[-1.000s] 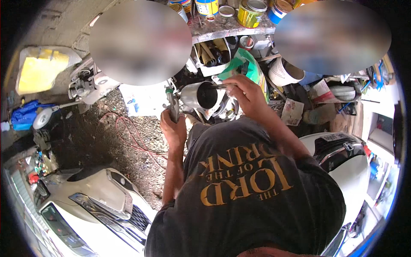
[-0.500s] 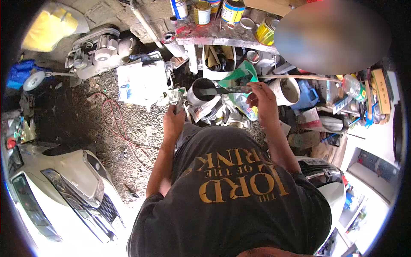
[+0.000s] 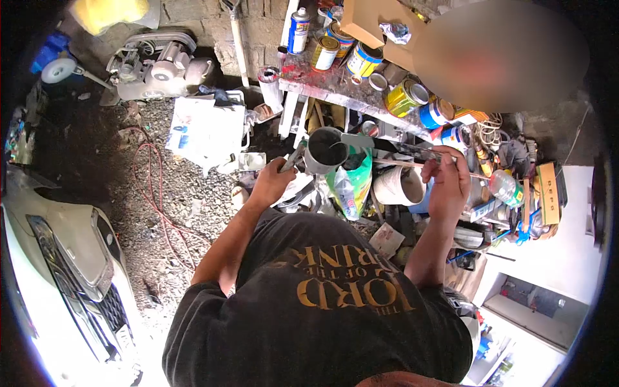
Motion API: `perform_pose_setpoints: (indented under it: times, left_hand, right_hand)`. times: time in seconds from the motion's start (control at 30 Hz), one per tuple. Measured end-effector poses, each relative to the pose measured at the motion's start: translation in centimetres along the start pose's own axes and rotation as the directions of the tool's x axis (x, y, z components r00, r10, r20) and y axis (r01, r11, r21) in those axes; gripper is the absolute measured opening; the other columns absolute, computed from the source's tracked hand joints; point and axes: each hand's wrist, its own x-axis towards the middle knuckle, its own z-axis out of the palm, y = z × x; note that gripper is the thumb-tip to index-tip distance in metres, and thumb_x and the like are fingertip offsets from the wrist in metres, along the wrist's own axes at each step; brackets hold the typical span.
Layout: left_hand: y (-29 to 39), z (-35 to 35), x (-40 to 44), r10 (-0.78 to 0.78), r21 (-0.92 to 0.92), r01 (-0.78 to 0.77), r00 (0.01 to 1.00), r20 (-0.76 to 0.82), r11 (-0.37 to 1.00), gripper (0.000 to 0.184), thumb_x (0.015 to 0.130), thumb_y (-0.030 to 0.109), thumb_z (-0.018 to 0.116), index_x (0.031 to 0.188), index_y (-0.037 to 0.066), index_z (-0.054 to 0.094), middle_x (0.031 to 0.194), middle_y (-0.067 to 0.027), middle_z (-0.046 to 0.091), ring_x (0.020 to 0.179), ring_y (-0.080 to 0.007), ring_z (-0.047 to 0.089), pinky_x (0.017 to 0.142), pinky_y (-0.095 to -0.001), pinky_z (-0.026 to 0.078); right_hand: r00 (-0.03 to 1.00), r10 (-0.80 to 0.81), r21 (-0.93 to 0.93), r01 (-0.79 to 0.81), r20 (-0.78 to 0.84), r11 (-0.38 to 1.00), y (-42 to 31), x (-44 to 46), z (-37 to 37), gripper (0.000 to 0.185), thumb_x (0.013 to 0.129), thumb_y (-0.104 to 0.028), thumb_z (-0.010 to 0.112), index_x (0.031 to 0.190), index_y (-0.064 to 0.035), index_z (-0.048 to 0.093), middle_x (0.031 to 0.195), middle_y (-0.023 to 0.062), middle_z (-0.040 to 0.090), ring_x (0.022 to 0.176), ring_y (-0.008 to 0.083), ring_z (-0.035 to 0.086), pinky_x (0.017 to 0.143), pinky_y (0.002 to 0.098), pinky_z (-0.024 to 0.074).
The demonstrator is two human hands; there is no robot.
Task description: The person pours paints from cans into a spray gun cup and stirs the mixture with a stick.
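Observation:
My left hand (image 3: pixel 271 185) is closed around a narrow grey tool (image 3: pixel 294 157), its end close to the left rim of a grey bucket (image 3: pixel 325 147). The tool's exact kind is unclear. My right hand (image 3: pixel 446 180) grips one end of a long flat tool (image 3: pixel 366 142) with a pale grey blade and a dark middle. Its blade tip lies by the bucket's right rim. Inside, the bucket looks dark and smeared. A green and white plastic bag (image 3: pixel 351 187) is below and right of it, and a second, whitish bucket (image 3: pixel 400 185) lies tilted near my right hand.
A stained bench (image 3: pixel 348 97) carries several paint cans (image 3: pixel 406 97) and a spray can (image 3: pixel 298 31). White papers (image 3: pixel 205 132) cover a stand at left. A red cord (image 3: pixel 158 193) crosses the gravel floor. A light-coloured car (image 3: pixel 71 258) stands at left, a motor machine (image 3: pixel 161 68) behind.
The long tool's blade has come out from inside the grey bucket to its right rim as my right hand moved right. My left hand remains by the bucket. The whole view has shifted.

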Motion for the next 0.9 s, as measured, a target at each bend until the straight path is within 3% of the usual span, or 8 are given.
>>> perform_pose_setpoints:
  times: [0.1,0.2,0.33,0.43,0.67,0.83,0.87,0.9]
  left_hand:
    - [2.0,0.2,-0.2,0.078,0.056,-0.075,0.996,-0.042,0.996,0.039,0.085,0.034,0.065,0.101,-0.001,0.064,0.085,-0.0218,0.067,0.078,-0.0337,0.065,0.074,-0.0438,0.048]
    - [4.8,-0.4,-0.5,-0.060,0.086,0.057,0.998,0.034,0.995,0.035,0.085,0.027,0.068,0.107,0.000,0.064,0.094,-0.0168,0.070,0.089,-0.0261,0.067,0.081,-0.0389,0.049]
    - [5.2,0.0,-0.5,0.008,0.110,-0.006,1.000,-0.023,0.994,0.042,0.086,0.034,0.068,0.109,-0.001,0.062,0.092,-0.0223,0.067,0.086,-0.0334,0.066,0.078,-0.0434,0.048]
    - [5.5,0.3,-0.5,0.088,0.084,-0.082,0.994,-0.071,0.993,0.040,0.084,0.033,0.065,0.098,-0.004,0.064,0.083,-0.0261,0.066,0.082,-0.0416,0.067,0.075,-0.0472,0.050]
    - [6.3,0.6,-0.8,0.075,0.132,-0.069,0.996,-0.047,0.989,0.039,0.086,0.034,0.064,0.101,-0.003,0.064,0.084,-0.0260,0.065,0.082,-0.0425,0.066,0.074,-0.0480,0.049]
    - [5.2,0.9,-0.8,0.095,0.111,-0.091,0.995,-0.037,0.990,0.033,0.084,0.027,0.064,0.102,0.000,0.064,0.084,-0.0240,0.065,0.079,-0.0401,0.065,0.073,-0.0464,0.049]
    - [5.6,0.8,-0.9,0.102,0.108,-0.098,0.994,-0.030,0.989,0.031,0.084,0.026,0.064,0.102,0.000,0.064,0.084,-0.0237,0.065,0.079,-0.0393,0.066,0.073,-0.0459,0.049]
    - [6.0,0.7,-1.2,0.058,0.124,-0.054,0.998,-0.028,0.991,0.028,0.082,0.021,0.064,0.102,0.000,0.064,0.085,-0.0230,0.066,0.079,-0.0361,0.066,0.073,-0.0443,0.049]
  right_hand:
    - [0.997,-0.072,0.006,0.072,-0.013,0.997,-1.2,0.3,-0.4,0.026,0.103,-0.020,0.055,0.112,0.0023,0.065,0.072,0.0078,0.062,0.064,0.0131,0.056,0.061,0.0265,0.0426]
    - [0.989,-0.135,0.055,0.139,-0.066,0.989,-1.3,0.9,-1.0,0.028,0.103,-0.023,0.058,0.111,0.0034,0.064,0.072,0.0085,0.061,0.063,0.0142,0.055,0.060,0.0269,0.0419]
    - [0.990,-0.138,0.085,0.140,-0.030,0.986,-1.4,1.2,-2.0,0.032,0.101,-0.025,0.060,0.112,0.0044,0.063,0.077,0.0089,0.062,0.064,0.0150,0.056,0.059,0.0277,0.0420]
    - [0.986,-0.160,0.084,0.162,-0.037,0.983,-1.2,1.2,-2.1,0.030,0.102,-0.024,0.059,0.113,0.0042,0.063,0.078,0.0092,0.062,0.065,0.0149,0.056,0.059,0.0275,0.0419]
    - [0.989,-0.141,0.055,0.143,-0.034,0.988,-1.0,0.9,-2.3,0.028,0.103,-0.022,0.057,0.111,0.0030,0.064,0.076,0.0082,0.062,0.066,0.0136,0.057,0.059,0.0269,0.0424]
    - [0.992,-0.079,-0.218,0.099,0.099,0.971,-1.6,-0.3,-1.2,0.019,0.103,-0.016,0.056,0.111,-0.0017,0.067,0.080,0.0026,0.063,0.069,0.0082,0.056,0.064,0.0237,0.0430]
    - [0.987,-0.042,-0.242,0.079,0.154,0.967,-1.6,-0.6,-0.6,0.016,0.102,-0.013,0.058,0.109,-0.0027,0.067,0.086,0.0037,0.065,0.072,0.0125,0.059,0.067,0.0264,0.0463]
    - [0.957,-0.150,-0.384,0.239,0.247,0.892,-1.6,-0.5,0.2,0.015,0.100,-0.013,0.059,0.108,-0.0029,0.067,0.089,0.0062,0.065,0.075,0.0180,0.062,0.069,0.0294,0.0485]
